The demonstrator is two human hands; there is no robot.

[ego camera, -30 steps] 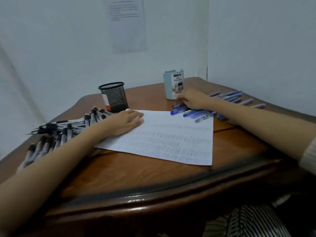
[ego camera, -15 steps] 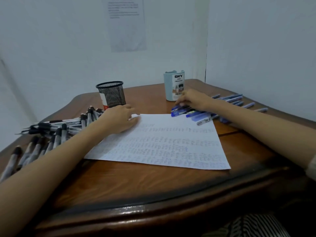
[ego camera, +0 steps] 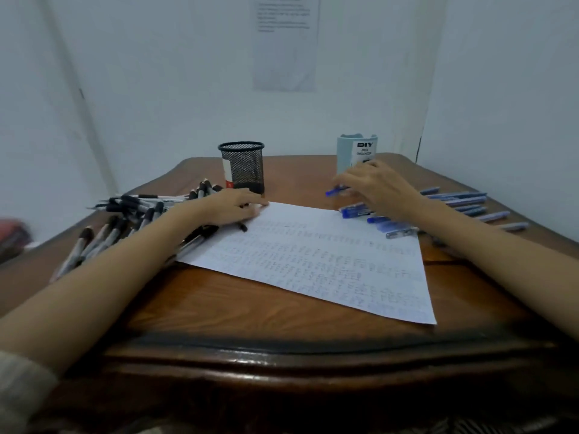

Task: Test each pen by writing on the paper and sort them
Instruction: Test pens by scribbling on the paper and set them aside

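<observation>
gap between mesh cup (ego camera: 241,167) and organizer (ego camera: 346,151); black pens (ego camera: 138,203) left, blue pens (ego camera: 463,200) right

A printed notice (ego camera: 285,42) hangs on the pale wall (ego camera: 156,73) at 12 o'clock above a dark wooden worktop (ego camera: 250,311); a blurred red object (ego camera: 12,236) sits at 9 o'clock.

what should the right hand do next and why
Probably bring the blue plastic pen that the right hand seems to pinch over to the white handwritten paper sheet for a test stroke: the pen hangs above the other blue pens, and the left hand rests on the sheet's corner.
</observation>
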